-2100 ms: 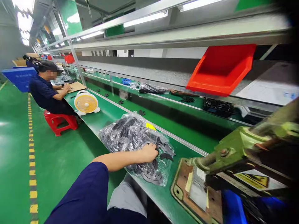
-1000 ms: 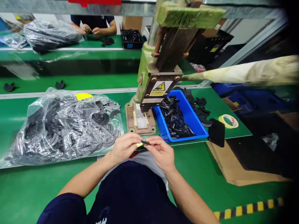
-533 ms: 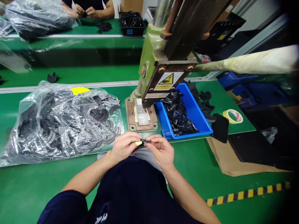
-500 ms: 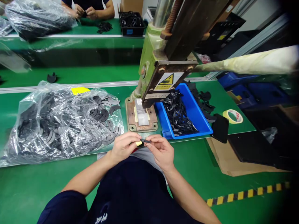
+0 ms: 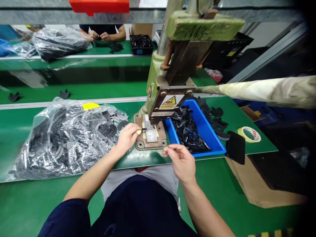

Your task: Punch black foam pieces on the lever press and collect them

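My left hand (image 5: pixel 128 137) is closed on a small thin black plastic part (image 5: pixel 144 129), and its end reaches over the metal base plate (image 5: pixel 161 131) of the hand press (image 5: pixel 160 77). A yellow cover (image 5: pixel 139 132) is on one fingertip of that hand. On the base plate sits a pale fixture block (image 5: pixel 151 135), under the raised press head. My right hand (image 5: pixel 182 162) hovers near the table's front edge, right of the base plate. Its thumb and fingers are drawn together, and nothing shows between them.
A clear plastic bag (image 5: pixel 61 148) of grey curved pieces lies left. Right of the press stands a blue bin (image 5: pixel 214 140) of thin black parts, near a tape roll (image 5: pixel 249 134). The press lever (image 5: pixel 259 89) sticks out rightward. A co-worker's hands (image 5: pixel 100 35) are across the bench.
My hands were together in front of the press with the black part between them. The left has carried it forward to the base plate; the right has let go and moved right. My view has tilted up.
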A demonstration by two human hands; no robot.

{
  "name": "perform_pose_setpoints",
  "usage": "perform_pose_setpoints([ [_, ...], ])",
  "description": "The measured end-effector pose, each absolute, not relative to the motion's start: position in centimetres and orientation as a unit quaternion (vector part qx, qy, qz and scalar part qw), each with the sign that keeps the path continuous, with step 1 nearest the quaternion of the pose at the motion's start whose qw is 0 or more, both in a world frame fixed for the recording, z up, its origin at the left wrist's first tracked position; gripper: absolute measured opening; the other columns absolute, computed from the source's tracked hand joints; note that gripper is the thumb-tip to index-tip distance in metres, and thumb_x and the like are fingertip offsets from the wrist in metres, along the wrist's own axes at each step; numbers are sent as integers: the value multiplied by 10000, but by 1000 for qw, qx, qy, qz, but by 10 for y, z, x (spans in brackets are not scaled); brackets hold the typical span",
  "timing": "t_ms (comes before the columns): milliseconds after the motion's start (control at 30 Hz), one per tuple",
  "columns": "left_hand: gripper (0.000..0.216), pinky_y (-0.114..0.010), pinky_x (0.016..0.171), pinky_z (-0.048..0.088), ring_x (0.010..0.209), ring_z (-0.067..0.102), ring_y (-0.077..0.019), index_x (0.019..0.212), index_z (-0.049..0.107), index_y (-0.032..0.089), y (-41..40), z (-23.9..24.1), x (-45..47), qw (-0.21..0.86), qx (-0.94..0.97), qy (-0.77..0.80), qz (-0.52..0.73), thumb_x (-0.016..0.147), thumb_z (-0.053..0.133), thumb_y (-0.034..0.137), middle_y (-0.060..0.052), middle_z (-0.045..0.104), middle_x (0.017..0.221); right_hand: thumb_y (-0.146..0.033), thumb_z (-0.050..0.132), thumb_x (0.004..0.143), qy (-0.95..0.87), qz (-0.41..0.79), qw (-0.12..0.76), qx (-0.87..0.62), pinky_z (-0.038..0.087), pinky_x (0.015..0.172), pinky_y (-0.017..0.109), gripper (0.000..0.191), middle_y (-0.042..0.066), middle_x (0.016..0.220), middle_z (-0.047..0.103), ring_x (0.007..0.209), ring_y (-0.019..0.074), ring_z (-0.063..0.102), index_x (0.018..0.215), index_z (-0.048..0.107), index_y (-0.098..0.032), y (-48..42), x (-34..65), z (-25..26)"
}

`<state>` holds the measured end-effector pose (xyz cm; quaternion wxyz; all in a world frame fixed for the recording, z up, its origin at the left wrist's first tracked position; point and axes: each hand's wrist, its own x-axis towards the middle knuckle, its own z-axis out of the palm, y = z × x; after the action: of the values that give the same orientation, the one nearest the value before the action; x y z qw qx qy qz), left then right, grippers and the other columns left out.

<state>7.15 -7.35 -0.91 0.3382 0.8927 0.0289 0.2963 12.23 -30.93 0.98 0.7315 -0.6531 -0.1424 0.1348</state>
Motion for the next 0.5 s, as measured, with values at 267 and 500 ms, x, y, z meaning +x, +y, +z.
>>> perform_pose_setpoints([
  [267,316,-299,891,527,991,629,-187,1038,738,180,-62,-34,103,255,945,22,205,937,446,114,-80,658,1021,-297,749,816,-180,58,742,-643,600,637,272,130,8,771,724,680,131,684,895,683,-218,-341,156,31],
  [500,364,-325,896,519,998,591,-206,1160,725,211,-66,-28,106,223,965,-15,137,933,448,151,-86,599,1048,-241,712,841,-306,-195,741,-565,577,872,368,328,69,1108,677,1058,198,670,1162,659,-200,-331,196,106],
])
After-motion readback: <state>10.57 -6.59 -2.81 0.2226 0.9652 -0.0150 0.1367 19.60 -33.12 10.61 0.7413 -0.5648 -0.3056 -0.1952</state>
